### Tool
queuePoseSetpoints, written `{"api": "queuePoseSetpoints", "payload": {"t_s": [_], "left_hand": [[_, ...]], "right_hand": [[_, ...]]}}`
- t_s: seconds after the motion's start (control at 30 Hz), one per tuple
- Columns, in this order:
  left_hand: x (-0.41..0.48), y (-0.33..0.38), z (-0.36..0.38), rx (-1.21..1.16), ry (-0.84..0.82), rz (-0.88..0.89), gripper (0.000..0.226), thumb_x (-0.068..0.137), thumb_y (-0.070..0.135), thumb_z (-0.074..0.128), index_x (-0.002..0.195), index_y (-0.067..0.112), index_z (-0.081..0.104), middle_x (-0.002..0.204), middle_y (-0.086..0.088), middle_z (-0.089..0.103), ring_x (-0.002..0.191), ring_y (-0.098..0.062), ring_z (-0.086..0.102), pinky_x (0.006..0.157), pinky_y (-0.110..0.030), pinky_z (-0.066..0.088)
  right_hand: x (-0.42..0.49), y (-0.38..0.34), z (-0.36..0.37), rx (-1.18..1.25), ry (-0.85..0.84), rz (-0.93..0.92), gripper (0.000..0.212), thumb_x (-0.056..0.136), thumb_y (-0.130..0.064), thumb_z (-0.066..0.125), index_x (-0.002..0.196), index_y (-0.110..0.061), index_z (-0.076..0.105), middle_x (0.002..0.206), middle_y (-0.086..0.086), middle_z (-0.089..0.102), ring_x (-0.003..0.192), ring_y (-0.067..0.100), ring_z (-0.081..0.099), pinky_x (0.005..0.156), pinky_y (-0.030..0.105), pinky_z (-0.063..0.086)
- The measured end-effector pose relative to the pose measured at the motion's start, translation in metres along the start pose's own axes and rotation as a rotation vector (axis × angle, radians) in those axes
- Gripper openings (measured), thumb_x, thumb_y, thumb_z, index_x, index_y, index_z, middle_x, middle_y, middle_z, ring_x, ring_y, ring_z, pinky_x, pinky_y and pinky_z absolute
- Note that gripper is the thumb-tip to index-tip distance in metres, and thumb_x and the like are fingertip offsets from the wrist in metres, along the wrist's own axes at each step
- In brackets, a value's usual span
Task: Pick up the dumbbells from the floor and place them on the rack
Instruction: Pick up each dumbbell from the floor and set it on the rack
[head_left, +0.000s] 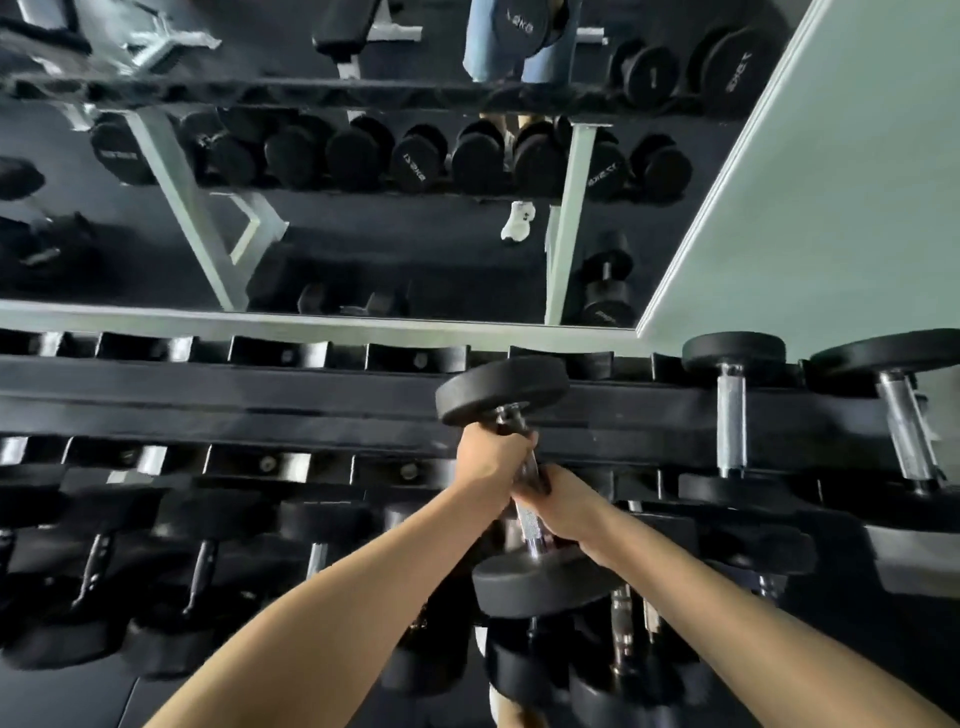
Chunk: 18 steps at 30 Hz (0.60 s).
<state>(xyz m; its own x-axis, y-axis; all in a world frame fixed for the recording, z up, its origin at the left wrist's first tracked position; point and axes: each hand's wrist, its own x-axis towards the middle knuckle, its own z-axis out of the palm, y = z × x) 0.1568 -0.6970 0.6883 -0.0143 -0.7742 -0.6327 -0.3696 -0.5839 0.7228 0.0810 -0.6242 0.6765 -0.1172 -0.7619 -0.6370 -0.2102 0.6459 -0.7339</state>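
I hold a black round-headed dumbbell (501, 389) with a chrome handle over the top tier of the black rack (260, 400). My left hand (488, 454) grips the far part of the handle. My right hand (563, 501) grips the near part. The far head hangs over the back rail and the near head sits lower, over the front rail. The dumbbell is tilted and I cannot tell whether it touches the rack.
Two dumbbells (732, 415) rest in the top tier's right cradles. The lower tier (208, 566) holds several dumbbells. A wall mirror (363, 218) behind the rack reflects the rack and a person. A pale wall (831, 182) stands at right.
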Motion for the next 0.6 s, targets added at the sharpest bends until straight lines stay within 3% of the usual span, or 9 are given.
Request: {"api": "queuePoseSetpoints", "payload": {"t_s": [0.1, 0.23, 0.33, 0.43, 0.53, 0.6], "left_hand": [[0.03, 0.027, 0.034, -0.013, -0.031, 0.009, 0.028, 0.071, 0.017, 0.079, 0.095, 0.008, 0.069, 0.089, -0.007, 0.07, 0.092, -0.027, 0.068, 0.089, -0.04, 0.055], [0.062, 0.045, 0.071, 0.021, -0.067, -0.009, 0.032, 0.072, 0.02, 0.078, 0.1, 0.008, 0.069, 0.094, -0.006, 0.072, 0.092, -0.025, 0.068, 0.088, -0.041, 0.056], [0.079, 0.047, 0.092, 0.046, -0.081, -0.011, 0.03, 0.073, 0.02, 0.078, 0.099, 0.009, 0.068, 0.091, -0.004, 0.069, 0.093, -0.025, 0.068, 0.087, -0.038, 0.056], [0.089, 0.049, 0.101, 0.074, -0.083, -0.01, 0.022, 0.073, 0.019, 0.077, 0.091, 0.01, 0.068, 0.087, -0.005, 0.069, 0.09, -0.026, 0.068, 0.085, -0.037, 0.056], [0.09, 0.047, 0.101, 0.136, -0.079, 0.021, 0.013, 0.074, 0.018, 0.075, 0.083, 0.012, 0.069, 0.082, -0.005, 0.068, 0.089, -0.026, 0.069, 0.084, -0.039, 0.057], [0.09, 0.046, 0.1, 0.134, -0.085, 0.031, 0.011, 0.075, 0.017, 0.075, 0.083, 0.013, 0.067, 0.083, -0.004, 0.068, 0.089, -0.026, 0.068, 0.085, -0.039, 0.056]], "right_hand": [[0.032, -0.004, -0.034, -0.032, 0.074, -0.001, 0.026, 0.094, -0.03, 0.056, 0.102, -0.007, 0.063, 0.078, -0.002, 0.064, 0.067, 0.009, 0.057, 0.058, 0.021, 0.044], [0.062, 0.0, -0.068, -0.034, 0.129, 0.023, 0.028, 0.093, -0.029, 0.056, 0.103, -0.003, 0.061, 0.088, 0.005, 0.069, 0.077, 0.017, 0.062, 0.071, 0.027, 0.048], [0.075, 0.004, -0.084, -0.001, 0.129, 0.053, 0.017, 0.093, -0.022, 0.056, 0.088, -0.005, 0.057, 0.072, 0.003, 0.061, 0.064, 0.014, 0.055, 0.057, 0.018, 0.042], [0.086, 0.009, -0.09, 0.036, 0.129, 0.054, 0.02, 0.091, -0.024, 0.057, 0.092, -0.003, 0.059, 0.075, 0.006, 0.061, 0.069, 0.019, 0.057, 0.063, 0.03, 0.042], [0.09, 0.017, -0.085, 0.1, 0.138, 0.084, 0.028, 0.089, -0.031, 0.058, 0.097, -0.004, 0.059, 0.076, 0.006, 0.061, 0.07, 0.021, 0.058, 0.06, 0.031, 0.042], [0.093, 0.019, -0.081, 0.134, 0.144, 0.074, 0.018, 0.089, -0.03, 0.059, 0.092, -0.012, 0.056, 0.076, 0.007, 0.063, 0.069, 0.022, 0.059, 0.057, 0.031, 0.044]]}}
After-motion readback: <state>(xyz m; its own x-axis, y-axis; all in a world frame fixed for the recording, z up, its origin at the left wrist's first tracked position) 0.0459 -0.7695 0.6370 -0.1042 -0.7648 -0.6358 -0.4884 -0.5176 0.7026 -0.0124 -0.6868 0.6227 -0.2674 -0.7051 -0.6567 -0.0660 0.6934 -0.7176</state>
